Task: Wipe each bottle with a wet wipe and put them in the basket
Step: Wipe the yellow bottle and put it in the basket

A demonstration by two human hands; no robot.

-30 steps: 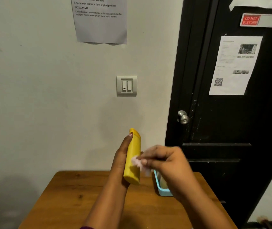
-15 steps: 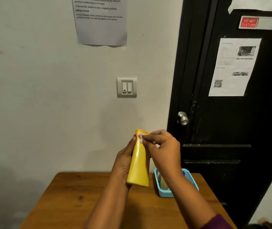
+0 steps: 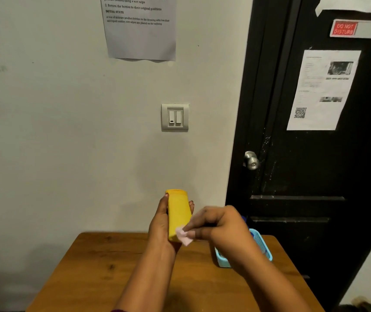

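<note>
Bottle [image 3: 178, 210] stands upright above the tabletop [image 3: 112, 266], gripped by the left hand [image 3: 160, 224], while the right hand [image 3: 222, 224] pinches the wet wipe [image 3: 184, 236] with its fingers against the lower end, basket [image 3: 262, 244] nearer that right side.

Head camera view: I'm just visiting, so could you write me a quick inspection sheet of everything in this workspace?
Surface: wooden table set against a pale wall.
Job's things: yellow bottle held upright above the table; wet wipe against its lower part; blue basket on the table's right side, its contents hidden by the right hand.
Clutter: nothing seen.
Hands: left hand grips the bottle; right hand pinches the wipe.
Cables: nothing seen.
Surroundings: light switch and printed sheet on the wall; black door with a knob and a red sign.
</note>
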